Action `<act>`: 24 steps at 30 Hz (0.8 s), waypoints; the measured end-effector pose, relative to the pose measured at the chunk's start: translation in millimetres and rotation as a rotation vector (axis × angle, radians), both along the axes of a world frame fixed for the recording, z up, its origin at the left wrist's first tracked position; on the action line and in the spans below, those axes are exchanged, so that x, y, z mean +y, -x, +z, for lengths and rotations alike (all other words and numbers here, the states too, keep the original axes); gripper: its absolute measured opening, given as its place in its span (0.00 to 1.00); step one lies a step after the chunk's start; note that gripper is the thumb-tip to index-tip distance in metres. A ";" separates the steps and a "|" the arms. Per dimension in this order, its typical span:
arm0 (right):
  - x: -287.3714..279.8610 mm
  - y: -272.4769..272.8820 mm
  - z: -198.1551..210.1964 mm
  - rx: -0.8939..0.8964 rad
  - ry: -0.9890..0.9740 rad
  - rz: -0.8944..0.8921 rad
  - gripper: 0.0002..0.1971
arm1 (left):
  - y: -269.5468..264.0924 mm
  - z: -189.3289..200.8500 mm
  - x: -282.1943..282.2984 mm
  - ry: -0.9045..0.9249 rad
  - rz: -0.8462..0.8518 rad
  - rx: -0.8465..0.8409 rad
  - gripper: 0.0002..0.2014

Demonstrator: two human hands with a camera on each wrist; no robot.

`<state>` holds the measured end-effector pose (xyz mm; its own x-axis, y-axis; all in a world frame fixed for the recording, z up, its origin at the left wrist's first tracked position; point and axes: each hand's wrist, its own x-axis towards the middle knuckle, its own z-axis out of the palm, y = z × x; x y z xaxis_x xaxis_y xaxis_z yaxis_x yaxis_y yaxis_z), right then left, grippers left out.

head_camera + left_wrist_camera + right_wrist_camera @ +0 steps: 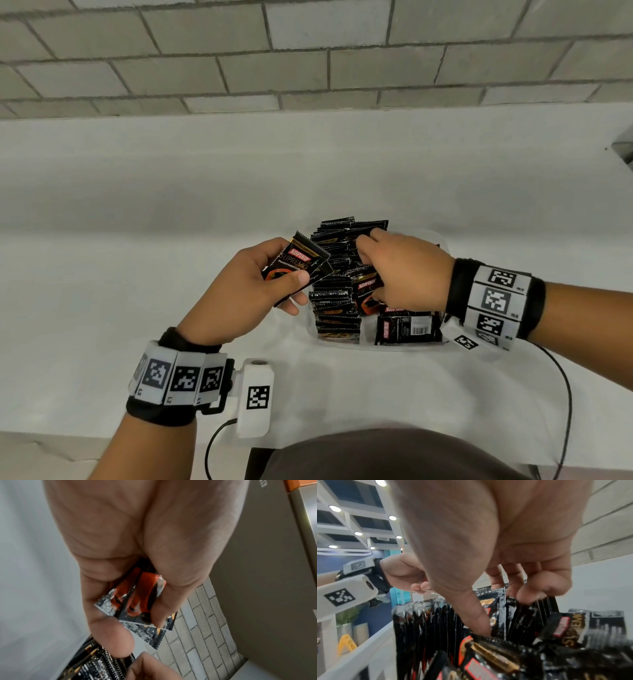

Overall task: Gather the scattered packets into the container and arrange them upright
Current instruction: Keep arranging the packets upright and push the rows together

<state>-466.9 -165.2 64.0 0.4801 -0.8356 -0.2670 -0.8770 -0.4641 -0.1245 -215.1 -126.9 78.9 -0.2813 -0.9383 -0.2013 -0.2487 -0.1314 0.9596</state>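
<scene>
At centre frame, left hand [246, 291] pinches a packet [297, 265] beside the container [346, 344]; right hand [404, 270], fingers curled, presses among upright packets [334, 301].

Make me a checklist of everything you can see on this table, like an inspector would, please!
Surface: white table, bare around the container.
Job's things: clear container packed with black packets, many upright; some at its near right lie flat.
Clutter: nothing seen.
Hands: left hand holds a small bunch of packets beside the container; right hand reaches into the rows, thumb between packets. Whether it grips one is unclear.
Cables: black cable from the right wrist; another from the left wrist camera.
Surroundings: grey brick wall behind.
</scene>
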 end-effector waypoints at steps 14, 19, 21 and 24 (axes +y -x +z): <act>-1.0 7.0 29.0 -0.294 -0.061 -0.124 0.19 | 12.9 0.6 0.9 -0.213 0.072 0.338 0.18; 7.2 -3.4 55.8 -0.846 -0.221 -0.241 0.10 | 25.5 3.7 0.9 -0.173 -0.051 0.300 0.16; 10.2 -4.9 56.7 -0.874 -0.213 -0.236 0.11 | 30.3 4.9 0.4 -0.166 -0.065 0.289 0.14; 6.4 0.4 51.7 -0.905 -0.174 -0.309 0.10 | 34.0 5.5 -1.7 -0.156 -0.027 0.265 0.16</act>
